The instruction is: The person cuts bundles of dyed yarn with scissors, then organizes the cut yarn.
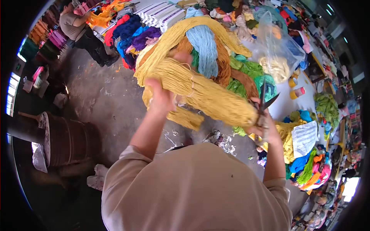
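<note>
A thick bundle of yellow yarn (208,96) stretches across in front of me, with a tie around its middle. My left hand (160,97) is at the bundle's near left side, smeared by motion, so I cannot tell whether its fingers grip the yarn. In my right hand (269,131) is a pair of scissors (264,101), their dark blades pointing up and spread apart. That hand is right at the bundle's right end. Behind the bundle, more yellow yarn (165,40) drapes over the pile, beside a light blue skein (202,50) and brown skeins (222,63).
Green yarn in plastic (250,69) and a clear plastic bag (275,50) with cream yarn lie on the table. A paper sheet (304,138) rests on yarn at right. A barrel-shaped stove (71,138) stands at left. Another person (79,29) works at the far left.
</note>
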Motion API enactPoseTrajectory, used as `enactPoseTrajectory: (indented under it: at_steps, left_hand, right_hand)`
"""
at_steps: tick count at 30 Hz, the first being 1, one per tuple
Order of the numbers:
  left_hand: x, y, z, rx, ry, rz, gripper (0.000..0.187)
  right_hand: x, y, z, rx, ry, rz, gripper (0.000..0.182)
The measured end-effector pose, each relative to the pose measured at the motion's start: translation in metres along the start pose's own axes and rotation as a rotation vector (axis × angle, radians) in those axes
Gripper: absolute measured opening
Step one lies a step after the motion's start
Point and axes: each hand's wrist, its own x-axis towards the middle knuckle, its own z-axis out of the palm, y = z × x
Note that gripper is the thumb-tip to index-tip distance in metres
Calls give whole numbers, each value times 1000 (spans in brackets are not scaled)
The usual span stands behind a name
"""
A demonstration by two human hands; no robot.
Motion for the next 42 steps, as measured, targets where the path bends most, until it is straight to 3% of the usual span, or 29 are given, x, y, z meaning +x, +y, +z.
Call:
enactPoseTrajectory:
  at_steps: [1, 3, 4, 6, 7, 14, 16, 19, 22, 26, 34, 37, 42]
  left_hand:
    - [1, -5, 23, -245, 118, -58, 104]
    - [4, -7, 44, -306, 196, -58, 101]
    - [3, -8, 47, -407, 174, -118, 100]
    - [-1, -6, 51, -555, 131, -208, 96]
    - [-3, -4, 53, -553, 129, -213, 96]
    - [-11, -3, 52, -540, 170, -231, 95]
    - [-14, -3, 52, -520, 157, -255, 94]
    - [-15, -3, 52, -509, 175, -257, 93]
    - [-18, -5, 52, -504, 187, -295, 93]
    - [-19, -5, 49, -544, 208, -277, 92]
    - [-18, -5, 49, -595, 204, -270, 92]
    - [-20, -11, 52, -522, 203, -320, 92]
    - [-21, -16, 49, -511, 220, -335, 92]
  right_hand:
    - [6, 0, 12, 38, 54, 24, 86]
    - [12, -3, 25, -4, 143, 175, 81]
    - [22, -17, 29, 565, -10, 259, 64]
    - [20, -22, 55, 104, -124, 80, 47]
    - [21, -30, 64, 385, -158, 336, 32]
    - [35, -51, 81, 417, -221, 518, 28]
    - [33, -49, 83, 242, -232, 292, 31]
    - [36, -45, 88, 167, -188, 149, 36]
    - [40, -46, 87, 207, -206, 270, 38]
    - [38, -50, 85, 181, -219, 220, 34]
    - [35, -44, 85, 274, -238, 318, 29]
    - [38, -47, 88, 148, -199, 202, 31]
    - [32, -47, 86, 222, -154, 198, 32]
